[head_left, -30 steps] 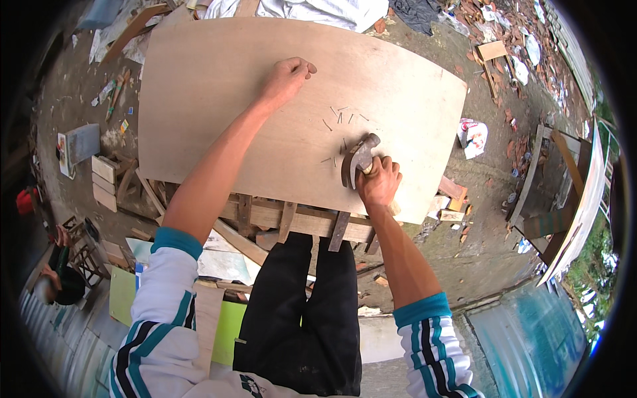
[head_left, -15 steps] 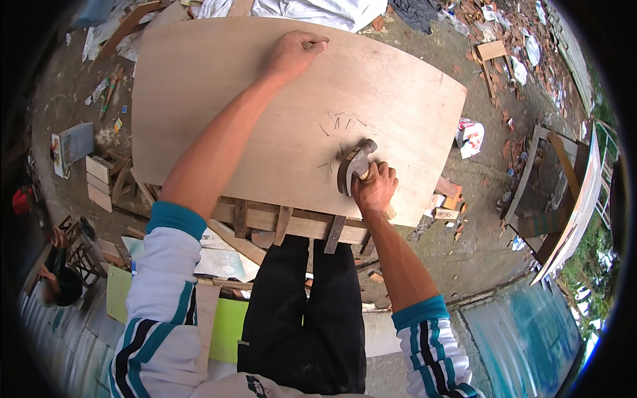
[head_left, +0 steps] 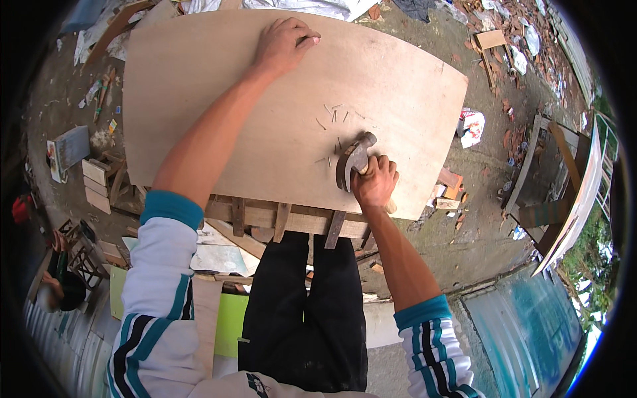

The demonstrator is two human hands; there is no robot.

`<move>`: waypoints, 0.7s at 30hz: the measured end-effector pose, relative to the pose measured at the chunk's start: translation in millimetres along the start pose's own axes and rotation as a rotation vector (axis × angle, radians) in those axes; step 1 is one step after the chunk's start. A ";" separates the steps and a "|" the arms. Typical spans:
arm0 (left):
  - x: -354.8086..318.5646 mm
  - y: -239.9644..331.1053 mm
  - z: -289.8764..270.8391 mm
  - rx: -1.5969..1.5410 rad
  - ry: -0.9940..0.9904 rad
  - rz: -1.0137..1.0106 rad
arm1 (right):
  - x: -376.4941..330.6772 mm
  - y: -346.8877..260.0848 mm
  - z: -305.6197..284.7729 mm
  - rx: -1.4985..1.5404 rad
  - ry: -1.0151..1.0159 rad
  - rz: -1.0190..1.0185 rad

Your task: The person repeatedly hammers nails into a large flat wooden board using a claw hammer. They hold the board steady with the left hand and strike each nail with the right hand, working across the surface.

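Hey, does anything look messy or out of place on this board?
Yes, loose nails lie scattered at different angles on the wooden board, near the hammer in the right hand, rather than gathered together.

At upper center, the left hand (head_left: 285, 45) is hiding whether it is gripping anything. Right of center, the right hand (head_left: 375, 182) is partly covering the hammer (head_left: 356, 159) at its grip. The upper edge is cutting off the white cloth (head_left: 312, 4). At lower left, another person (head_left: 71, 288) is appearing blurred. Central nails (head_left: 334, 116) are showing too small for detail.
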State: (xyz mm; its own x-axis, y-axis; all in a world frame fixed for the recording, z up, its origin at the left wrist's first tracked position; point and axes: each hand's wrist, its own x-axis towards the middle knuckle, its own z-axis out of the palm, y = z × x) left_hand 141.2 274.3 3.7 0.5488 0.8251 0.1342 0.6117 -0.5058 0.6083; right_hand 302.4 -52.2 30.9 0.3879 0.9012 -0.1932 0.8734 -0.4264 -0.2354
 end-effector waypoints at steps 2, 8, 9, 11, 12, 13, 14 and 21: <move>-0.7 -3.2 2.0 0.016 0.025 0.045 | 0.0 -1.5 -1.2 0.010 0.004 -0.002; -5.1 -2.9 4.3 0.036 0.019 0.119 | -0.8 -2.7 -3.8 0.020 0.019 -0.002; -5.7 -4.4 4.6 0.021 0.015 0.146 | -0.8 -3.4 -3.7 0.018 0.015 -0.001; -6.3 -3.6 7.4 -0.003 0.030 0.141 | -0.3 -0.7 -0.6 -0.004 0.050 -0.010; -6.5 -3.1 8.9 -0.015 0.037 0.139 | 0.1 0.6 1.0 -0.016 0.068 -0.015; -6.7 -2.0 9.4 -0.022 0.051 0.114 | -0.2 0.3 1.3 -0.008 0.073 -0.017; -6.1 -1.1 9.9 -0.028 0.064 0.090 | -0.8 0.0 1.5 0.000 0.078 -0.019; -7.5 -5.3 14.3 0.053 0.159 0.066 | -1.1 0.5 2.0 -0.011 0.063 -0.011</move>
State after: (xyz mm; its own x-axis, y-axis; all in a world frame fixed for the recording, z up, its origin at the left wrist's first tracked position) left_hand 142.0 267.2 -11.7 0.4939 0.8172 0.2969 0.6090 -0.5689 0.5527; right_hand 301.8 -53.5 29.1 0.3961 0.9089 -0.1306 0.8805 -0.4163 -0.2270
